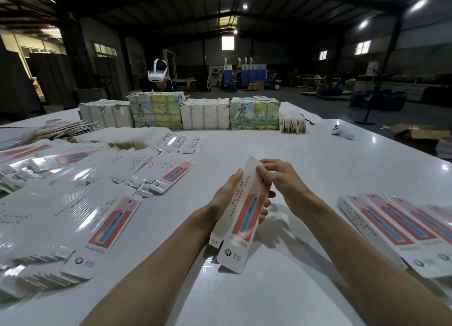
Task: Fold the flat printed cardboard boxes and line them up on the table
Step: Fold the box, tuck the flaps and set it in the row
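Note:
A long narrow printed cardboard box (pixel 241 215), white with a red and blue panel, is held tilted above the white table (pixel 281 264). My left hand (pixel 230 191) grips its middle from the left and underneath. My right hand (pixel 276 176) pinches its upper end with curled fingers. A row of folded boxes (pixel 401 223) lies side by side at the right. Stacks of flat printed boxes (pixel 73 218) cover the table's left side.
Wrapped bundles of printed packs (pixel 205 114) stand in a line at the table's far edge, with a person in a white headset (pixel 157 74) behind them. A white controller (pixel 342 131) lies at the far right. An open carton (pixel 415 132) sits on the floor beyond.

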The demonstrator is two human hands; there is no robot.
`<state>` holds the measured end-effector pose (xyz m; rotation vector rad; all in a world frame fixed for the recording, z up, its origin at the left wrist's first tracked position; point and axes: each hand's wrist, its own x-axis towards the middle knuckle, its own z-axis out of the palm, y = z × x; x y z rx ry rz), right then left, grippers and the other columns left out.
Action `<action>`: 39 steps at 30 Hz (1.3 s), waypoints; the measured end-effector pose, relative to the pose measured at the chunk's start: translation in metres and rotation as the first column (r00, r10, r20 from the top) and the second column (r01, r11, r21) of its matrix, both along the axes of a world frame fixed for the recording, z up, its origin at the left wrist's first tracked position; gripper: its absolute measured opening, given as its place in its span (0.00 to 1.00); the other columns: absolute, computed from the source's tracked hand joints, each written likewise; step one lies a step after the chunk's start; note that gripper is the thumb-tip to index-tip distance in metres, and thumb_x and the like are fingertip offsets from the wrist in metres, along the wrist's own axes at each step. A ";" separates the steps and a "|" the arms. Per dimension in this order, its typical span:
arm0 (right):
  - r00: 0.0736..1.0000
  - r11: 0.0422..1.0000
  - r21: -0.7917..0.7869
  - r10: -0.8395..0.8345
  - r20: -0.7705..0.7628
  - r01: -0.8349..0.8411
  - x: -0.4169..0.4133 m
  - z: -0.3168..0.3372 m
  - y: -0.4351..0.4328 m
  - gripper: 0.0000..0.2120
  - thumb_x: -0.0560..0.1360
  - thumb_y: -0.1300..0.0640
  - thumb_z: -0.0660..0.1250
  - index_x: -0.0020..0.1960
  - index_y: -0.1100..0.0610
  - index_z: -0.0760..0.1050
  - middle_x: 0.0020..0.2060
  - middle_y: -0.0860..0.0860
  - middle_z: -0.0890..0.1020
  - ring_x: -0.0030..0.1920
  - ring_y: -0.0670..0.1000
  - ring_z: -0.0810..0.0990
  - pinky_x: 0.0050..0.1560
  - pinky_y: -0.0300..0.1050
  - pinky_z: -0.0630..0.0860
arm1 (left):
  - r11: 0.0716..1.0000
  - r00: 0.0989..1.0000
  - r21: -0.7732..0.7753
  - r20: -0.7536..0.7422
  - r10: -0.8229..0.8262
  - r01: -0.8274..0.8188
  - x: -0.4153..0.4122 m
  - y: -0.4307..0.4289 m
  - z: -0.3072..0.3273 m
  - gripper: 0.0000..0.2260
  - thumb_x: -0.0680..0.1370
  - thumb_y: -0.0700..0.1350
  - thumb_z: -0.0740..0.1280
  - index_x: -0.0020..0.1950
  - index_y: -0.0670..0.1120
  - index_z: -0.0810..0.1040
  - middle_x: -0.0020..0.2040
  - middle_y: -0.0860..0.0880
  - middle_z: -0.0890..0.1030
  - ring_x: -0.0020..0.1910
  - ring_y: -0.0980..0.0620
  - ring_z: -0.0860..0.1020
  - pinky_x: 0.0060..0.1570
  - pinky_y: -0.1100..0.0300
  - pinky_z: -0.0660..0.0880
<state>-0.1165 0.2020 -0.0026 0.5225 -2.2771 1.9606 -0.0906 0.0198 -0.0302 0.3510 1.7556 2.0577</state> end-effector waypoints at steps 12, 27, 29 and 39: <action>0.980 0.945 -0.320 0.123 0.155 -0.068 0.002 -0.007 -0.012 0.17 0.81 0.56 0.70 0.66 0.63 0.77 0.57 0.55 0.84 0.59 0.53 0.83 0.61 0.49 0.79 | 0.923 0.942 0.382 0.326 -0.080 -0.054 -0.009 0.007 -0.005 0.26 0.82 0.66 0.59 0.47 0.42 0.73 0.35 0.47 0.74 0.28 0.53 0.73 0.31 0.63 0.76; 0.999 0.984 -0.176 0.036 0.034 -0.030 0.004 -0.018 -0.016 0.26 0.76 0.43 0.73 0.70 0.48 0.71 0.49 0.53 0.89 0.52 0.54 0.88 0.56 0.48 0.84 | 0.916 0.922 0.110 0.028 0.386 -0.387 -0.002 0.012 -0.011 0.22 0.84 0.65 0.59 0.66 0.50 0.76 0.48 0.38 0.86 0.46 0.36 0.87 0.46 0.44 0.85; 1.000 0.988 -0.151 0.007 0.014 -0.004 0.005 -0.018 -0.016 0.24 0.77 0.43 0.72 0.70 0.48 0.72 0.50 0.51 0.89 0.52 0.53 0.88 0.56 0.48 0.84 | 0.881 0.875 0.080 -0.103 0.473 -0.466 -0.006 0.011 -0.015 0.16 0.85 0.63 0.58 0.71 0.61 0.67 0.51 0.40 0.85 0.47 0.38 0.88 0.49 0.40 0.85; 0.999 0.987 -0.161 0.027 0.045 -0.020 0.005 -0.016 -0.012 0.19 0.81 0.46 0.69 0.71 0.44 0.75 0.53 0.46 0.88 0.54 0.52 0.88 0.48 0.46 0.85 | 0.964 0.943 0.056 -0.199 0.267 -0.261 -0.004 0.020 -0.013 0.53 0.67 0.57 0.83 0.80 0.71 0.50 0.66 0.49 0.76 0.54 0.42 0.87 0.45 0.50 0.84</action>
